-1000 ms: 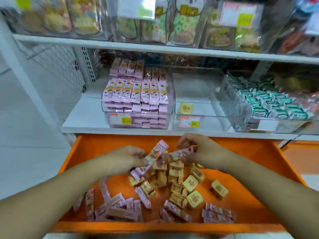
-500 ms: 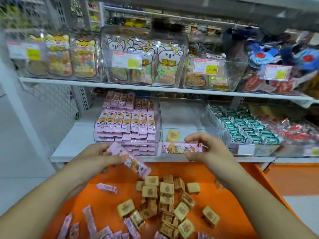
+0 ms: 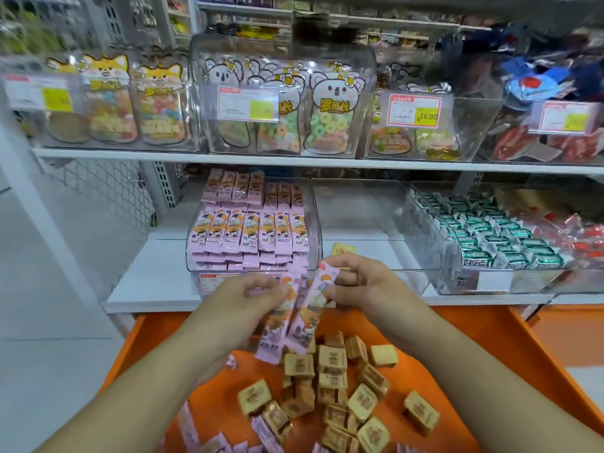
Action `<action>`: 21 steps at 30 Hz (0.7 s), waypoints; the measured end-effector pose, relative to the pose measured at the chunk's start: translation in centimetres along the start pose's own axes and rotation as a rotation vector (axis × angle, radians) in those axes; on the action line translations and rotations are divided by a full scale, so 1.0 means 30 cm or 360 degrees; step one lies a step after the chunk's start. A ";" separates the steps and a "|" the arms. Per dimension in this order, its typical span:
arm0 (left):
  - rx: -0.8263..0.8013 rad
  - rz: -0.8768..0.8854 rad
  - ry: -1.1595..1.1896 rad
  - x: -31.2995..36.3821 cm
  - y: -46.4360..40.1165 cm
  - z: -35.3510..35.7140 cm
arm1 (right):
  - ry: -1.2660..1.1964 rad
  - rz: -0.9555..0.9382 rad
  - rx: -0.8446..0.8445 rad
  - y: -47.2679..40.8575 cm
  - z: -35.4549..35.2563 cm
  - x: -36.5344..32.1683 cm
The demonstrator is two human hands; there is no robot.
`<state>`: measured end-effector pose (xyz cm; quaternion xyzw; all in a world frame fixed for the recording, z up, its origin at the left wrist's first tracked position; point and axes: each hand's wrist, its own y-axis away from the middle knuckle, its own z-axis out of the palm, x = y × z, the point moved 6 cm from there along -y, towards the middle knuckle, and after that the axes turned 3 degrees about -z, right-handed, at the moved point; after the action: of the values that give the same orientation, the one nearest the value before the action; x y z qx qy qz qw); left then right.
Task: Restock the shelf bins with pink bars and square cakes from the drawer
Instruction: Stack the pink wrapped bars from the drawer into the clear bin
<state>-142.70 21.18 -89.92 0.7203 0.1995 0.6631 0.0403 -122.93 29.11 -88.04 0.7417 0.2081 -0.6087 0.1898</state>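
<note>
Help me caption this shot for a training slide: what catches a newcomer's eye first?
Centre frame, the left hand and right hand each hold a pink bar upright above the orange drawer. Below them lies a heap of tan square cakes. Behind, the clear bin of pink bars sits nearly full beside an almost empty bin.

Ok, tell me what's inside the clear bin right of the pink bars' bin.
The clear bin holds one yellow square cake near its front. The right hand covers the front edge, so anything there is hidden.

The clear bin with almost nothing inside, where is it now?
On the lower shelf, centre of the head view: the clear bin sits between the pink-bar bin and the green-pack bin.
</note>
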 end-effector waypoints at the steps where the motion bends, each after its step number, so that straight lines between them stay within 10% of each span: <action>1: -0.0038 -0.0019 -0.0021 -0.003 0.002 0.014 | -0.0004 0.0005 0.0028 -0.009 0.010 0.006; 10: -0.0176 0.0077 0.0042 0.013 0.018 0.024 | 0.0074 -0.0057 0.0374 -0.003 0.064 -0.045; 21: -0.0060 0.0301 -0.0177 0.086 0.060 -0.013 | 0.0127 -0.0013 -0.0043 0.006 0.127 -0.041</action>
<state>-142.55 20.32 -86.86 0.7708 0.1157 0.6265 0.0021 -126.19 26.82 -87.54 0.7620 0.2267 -0.5764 0.1887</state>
